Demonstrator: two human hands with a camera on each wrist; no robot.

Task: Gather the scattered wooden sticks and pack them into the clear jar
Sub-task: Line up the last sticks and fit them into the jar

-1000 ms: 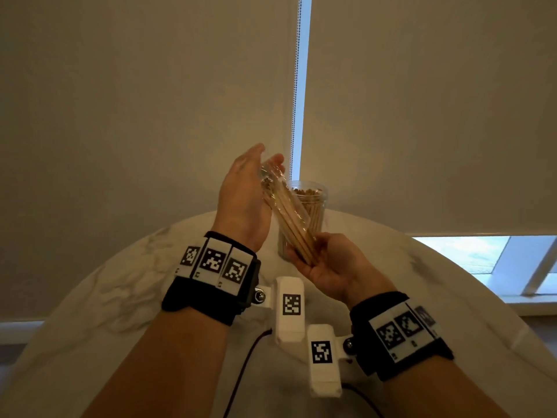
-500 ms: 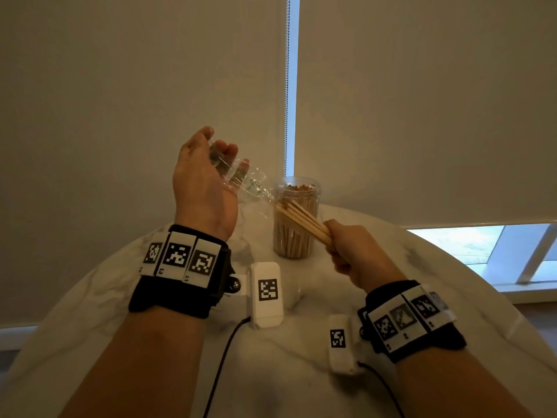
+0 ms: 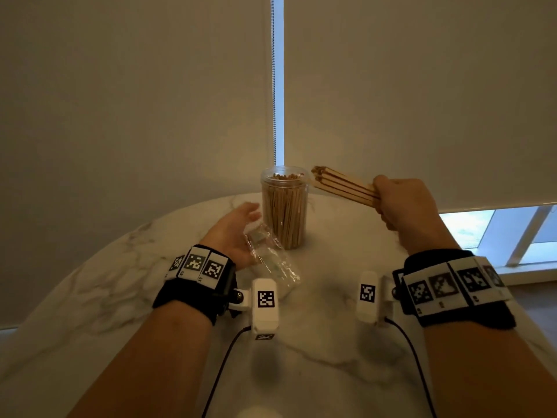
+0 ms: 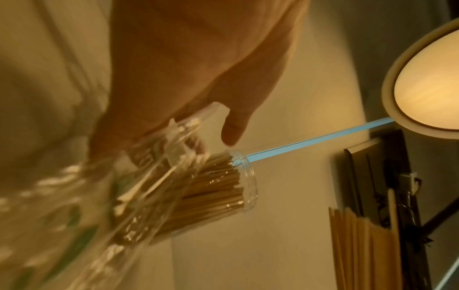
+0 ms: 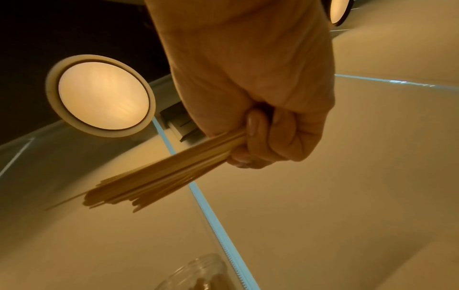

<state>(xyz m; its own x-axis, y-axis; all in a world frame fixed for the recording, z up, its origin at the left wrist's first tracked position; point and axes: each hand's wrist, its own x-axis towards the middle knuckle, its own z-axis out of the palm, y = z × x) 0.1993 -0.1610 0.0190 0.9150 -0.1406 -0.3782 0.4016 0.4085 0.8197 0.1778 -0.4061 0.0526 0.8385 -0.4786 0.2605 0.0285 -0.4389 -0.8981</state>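
Observation:
A clear jar (image 3: 284, 212) packed with upright wooden sticks stands open at the back of the round marble table (image 3: 316, 366). My right hand (image 3: 401, 203) grips a bundle of sticks (image 3: 340, 184) in a fist, held in the air to the right of the jar's mouth, the free ends pointing left toward it. The right wrist view shows the same fist (image 5: 261, 98) around the sticks (image 5: 161, 176). My left hand (image 3: 232, 230) is low, left of the jar, fingers straight. An empty clear plastic wrapper (image 3: 271, 260) lies against its palm, blurred in the left wrist view (image 4: 139, 196).
Closed roller blinds hang behind the table, with a bead chain (image 3: 273, 86) in the gap above the jar. A bright window strip (image 3: 497, 233) shows at the right. Wrist camera cables (image 3: 223, 366) trail over the near table. A round ceiling lamp (image 5: 101, 96) shows overhead.
The left hand pulled the wrapper off the sticks and dropped down beside the jar with it. The right hand rose and moved right with the bare bundle.

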